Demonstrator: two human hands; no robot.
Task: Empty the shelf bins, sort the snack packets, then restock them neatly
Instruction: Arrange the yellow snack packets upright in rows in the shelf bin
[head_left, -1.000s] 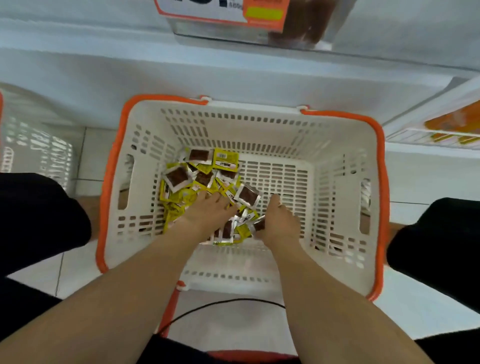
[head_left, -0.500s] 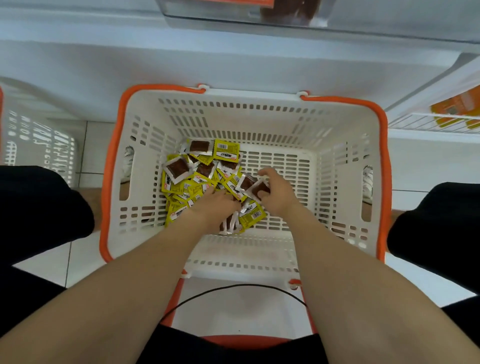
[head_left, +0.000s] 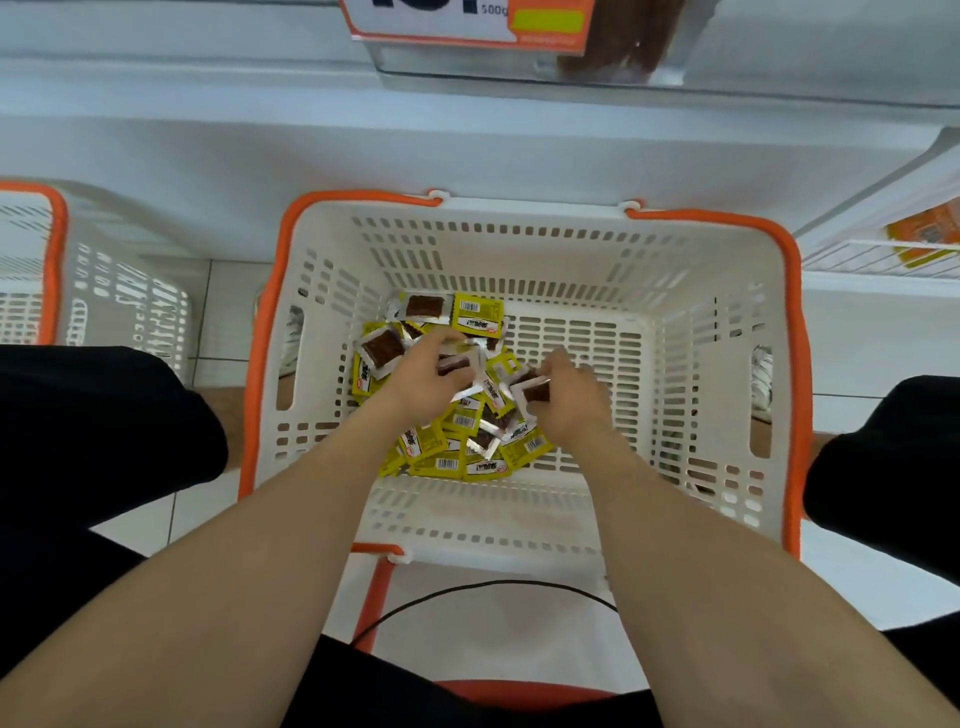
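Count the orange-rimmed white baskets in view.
2. One basket sits in the centre, holding the snack packets; the other basket is at the left edge, partly cut off.

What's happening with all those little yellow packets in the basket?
A person has both hands down in a white basket with an orange rim, in a pile of small yellow snack packets. The left hand grips a packet and the right hand pinches a second packet, as if sorting them. Another basket stands off to the left.
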